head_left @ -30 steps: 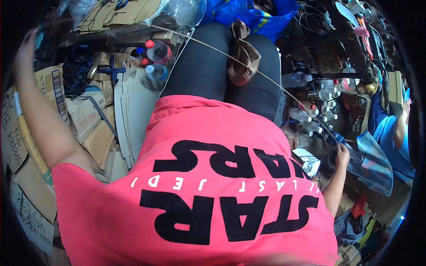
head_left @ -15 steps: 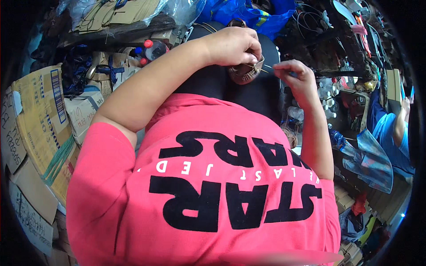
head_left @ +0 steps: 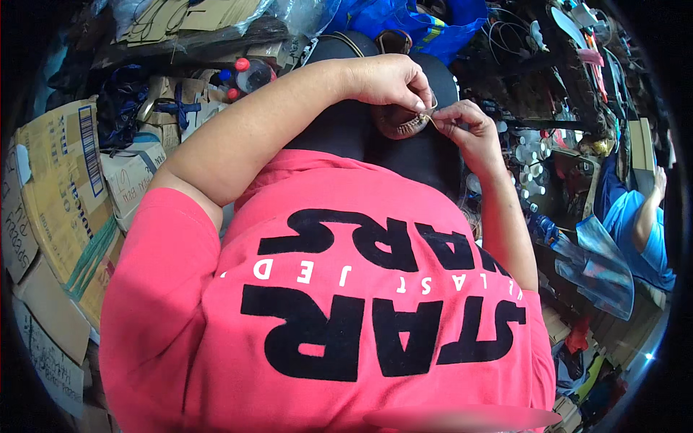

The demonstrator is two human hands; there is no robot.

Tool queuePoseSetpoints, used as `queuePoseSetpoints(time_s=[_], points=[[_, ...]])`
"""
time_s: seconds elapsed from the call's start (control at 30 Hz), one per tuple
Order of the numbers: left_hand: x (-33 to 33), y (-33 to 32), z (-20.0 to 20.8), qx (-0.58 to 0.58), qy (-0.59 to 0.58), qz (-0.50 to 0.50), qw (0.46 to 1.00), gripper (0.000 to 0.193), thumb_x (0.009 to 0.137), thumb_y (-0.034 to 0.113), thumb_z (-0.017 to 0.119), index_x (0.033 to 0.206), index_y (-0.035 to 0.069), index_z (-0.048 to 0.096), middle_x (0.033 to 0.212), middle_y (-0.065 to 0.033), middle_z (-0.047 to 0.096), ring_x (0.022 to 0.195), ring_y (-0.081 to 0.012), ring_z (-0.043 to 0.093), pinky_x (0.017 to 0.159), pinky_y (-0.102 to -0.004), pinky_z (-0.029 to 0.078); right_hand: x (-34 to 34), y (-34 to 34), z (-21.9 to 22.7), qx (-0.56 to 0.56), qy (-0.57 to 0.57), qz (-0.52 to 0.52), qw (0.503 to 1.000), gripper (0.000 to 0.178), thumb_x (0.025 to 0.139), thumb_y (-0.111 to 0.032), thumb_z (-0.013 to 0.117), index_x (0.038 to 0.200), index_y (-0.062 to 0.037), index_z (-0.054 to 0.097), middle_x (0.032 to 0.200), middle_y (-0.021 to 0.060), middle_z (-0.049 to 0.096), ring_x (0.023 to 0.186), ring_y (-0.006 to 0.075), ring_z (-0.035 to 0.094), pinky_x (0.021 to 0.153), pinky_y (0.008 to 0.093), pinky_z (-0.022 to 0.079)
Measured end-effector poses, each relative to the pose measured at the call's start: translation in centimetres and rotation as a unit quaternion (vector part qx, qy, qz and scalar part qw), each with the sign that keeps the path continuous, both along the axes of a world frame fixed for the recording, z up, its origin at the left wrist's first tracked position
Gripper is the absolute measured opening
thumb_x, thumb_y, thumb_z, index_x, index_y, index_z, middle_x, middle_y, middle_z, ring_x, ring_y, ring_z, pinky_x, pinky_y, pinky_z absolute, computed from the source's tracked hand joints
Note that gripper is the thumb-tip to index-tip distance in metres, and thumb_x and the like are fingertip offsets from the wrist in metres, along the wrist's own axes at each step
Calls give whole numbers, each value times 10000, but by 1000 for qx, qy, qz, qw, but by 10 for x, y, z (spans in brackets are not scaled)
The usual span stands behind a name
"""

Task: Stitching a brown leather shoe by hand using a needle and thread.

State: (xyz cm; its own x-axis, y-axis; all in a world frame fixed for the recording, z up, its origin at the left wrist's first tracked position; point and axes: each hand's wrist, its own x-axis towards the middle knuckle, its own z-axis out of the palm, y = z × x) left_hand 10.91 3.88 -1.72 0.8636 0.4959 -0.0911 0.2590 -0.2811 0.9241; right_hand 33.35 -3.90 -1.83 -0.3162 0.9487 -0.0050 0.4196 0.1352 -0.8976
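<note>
Brown shoe [head_left: 399, 130] rests between the thighs' [head_left: 338, 124] inner edges, left hand [head_left: 397, 82] pinching its rim, right hand [head_left: 473, 130] gripping thin cord [head_left: 431, 120] there; a hard tug could tear the stitched edge.

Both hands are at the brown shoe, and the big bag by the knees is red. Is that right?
Not quite: the big bag is blue, not red, as the head view shows. The left hand and right hand are at the brown shoe.

Blue bag [head_left: 462, 27], white-capped bottles [head_left: 530, 155], cardboard [head_left: 61, 180]
</note>
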Motion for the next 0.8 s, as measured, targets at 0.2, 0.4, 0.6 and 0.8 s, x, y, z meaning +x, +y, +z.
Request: queuePoseSetpoints(time_s=[0.2,0.4,0.6,0.8], points=[[1,1,5,-46,-3,-54,998,232,828,98,610,1029,21,697,1014,-85,646,985,-186,582,899,-305,439,-6,-22,5,55,-37,-27,997,153,774,-30,717,914,-93,719,821,25,617,759,119,576,671,248,458],[5,-1,10,-5,31,-74,997,261,829,88,598,1068,43,693,1027,-99,642,983,-213,586,904,-306,441,-11,-27,23,100,-133,-6,986,173,775,-15,679,924,-94,715,829,83,613,743,223,627,652,304,490],[6,2,5,65,29,-118,990,281,787,27,618,1060,36,684,987,-116,651,938,-215,611,859,-309,468,-21,-9,56,113,-299,104,942,175,793,-25,607,906,-105,714,823,140,595,783,346,615,701,417,497],[10,0,0,9,31,-29,999,226,718,-38,665,938,11,669,847,-92,667,828,-182,637,757,-305,498,-24,9,46,41,-259,161,952,157,761,-30,639,888,-80,717,809,148,615,780,311,630,720,373,503]])
